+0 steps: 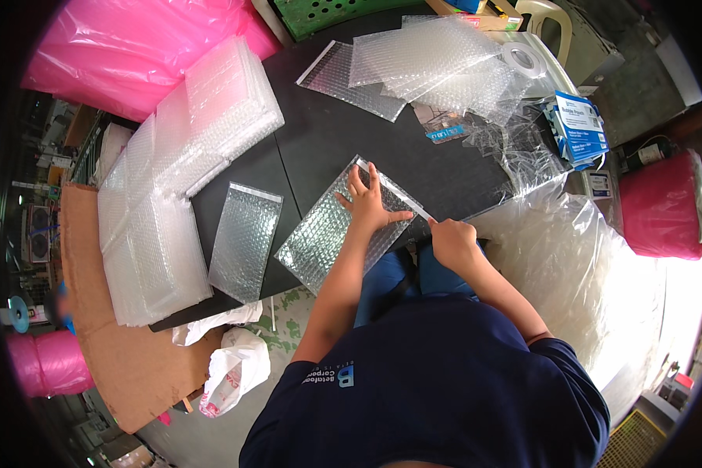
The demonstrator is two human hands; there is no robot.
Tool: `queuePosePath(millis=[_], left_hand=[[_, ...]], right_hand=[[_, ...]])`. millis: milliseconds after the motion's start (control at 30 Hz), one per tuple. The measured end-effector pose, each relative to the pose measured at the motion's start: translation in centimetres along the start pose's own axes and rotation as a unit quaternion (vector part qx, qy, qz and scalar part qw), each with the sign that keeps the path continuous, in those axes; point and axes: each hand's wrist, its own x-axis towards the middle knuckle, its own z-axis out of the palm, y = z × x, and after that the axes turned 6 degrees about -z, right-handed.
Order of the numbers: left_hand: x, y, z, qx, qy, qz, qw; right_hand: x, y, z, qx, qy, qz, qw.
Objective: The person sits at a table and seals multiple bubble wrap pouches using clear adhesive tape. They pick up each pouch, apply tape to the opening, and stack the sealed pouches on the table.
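Note:
A clear bubble-wrap pouch (312,242) lies slanted on the black table, with a white strip (402,195) along its upper right edge. My left hand (369,206) rests on the pouch, its fingers spread wide and close to that strip. At the strip's lower right end, my right hand (454,242) is closed in a pinch on the strip. To the left lies a second bubble-wrap pouch (246,238), flat, with a similar white strip along its top.
Stacks of bubble-wrap pouches (144,234) line the table's left side. Loose bubble-wrap sheets (425,62), a tape roll (524,60) and blue-and-white printed cards (579,129) lie at the far right. Clear plastic film (561,265) hangs off the right edge. A pink wrapped bundle (148,47) stands far left.

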Motion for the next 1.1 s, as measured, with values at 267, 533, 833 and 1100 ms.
queuePosePath(millis=[267,533,833,1100], left_hand=[[1.7,-0.8,3.1,-0.004,0.132,-0.011,0.991],[1.9,-1.2,-0.2,-0.011,0.172,-0.031,0.985],[2.7,-1.0,1.3,-0.354,0.186,0.170,0.901],[2.7,0.0,0.0,-0.270,0.168,0.110,0.942]], right_hand=[[0.4,0.3,0.9,0.006,0.004,-0.004,1.000],[0.9,3.1,-0.5,0.116,0.016,-0.038,0.992],[10.5,7.4,-2.6,-0.079,0.182,-0.082,0.977],[11.5,3.4,2.6,0.038,0.299,-0.207,0.931]])
